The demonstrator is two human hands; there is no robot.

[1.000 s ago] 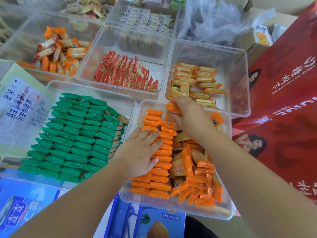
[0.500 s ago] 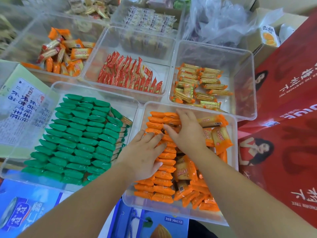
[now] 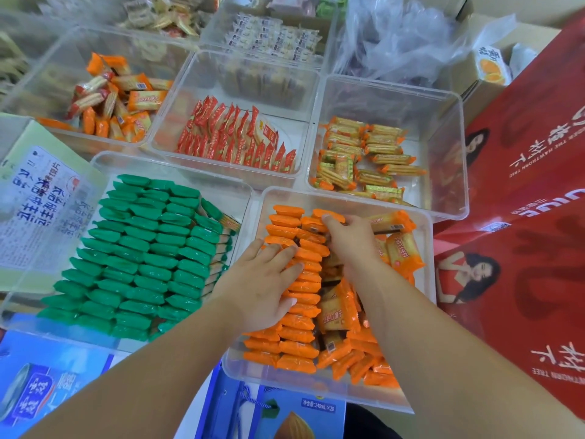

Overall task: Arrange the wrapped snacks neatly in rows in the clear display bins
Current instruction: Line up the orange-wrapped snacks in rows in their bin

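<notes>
Nearest the wearer, the clear bin [image 3: 316, 389] holds the orange snacks [image 3: 297, 342]. Two tidy rows stand along its left side, and loose packets [image 3: 402, 253] lie jumbled along its right side.

Left hand [image 3: 266, 286]: grip released, palm and straight fingers pressed flat on the rows, bracing them.

Right hand [image 3: 351, 239]: placed at the far end of the second row, fingers bent over the packets there. Whether the grip is closed on one cannot be told.

Assessment: the step in hand is building out the second row, and roughly half the bin is ordered. The next move calls for seating a packet on edge against the row's end without tipping its neighbours, then drawing another from the jumble.

Just left of this bin, the green snacks [image 3: 142, 248] stand fully ranked. Farther back, the red snacks [image 3: 234, 137] stand in a partial row, and the yellow packets [image 3: 364, 156] lie loosely stacked.
</notes>
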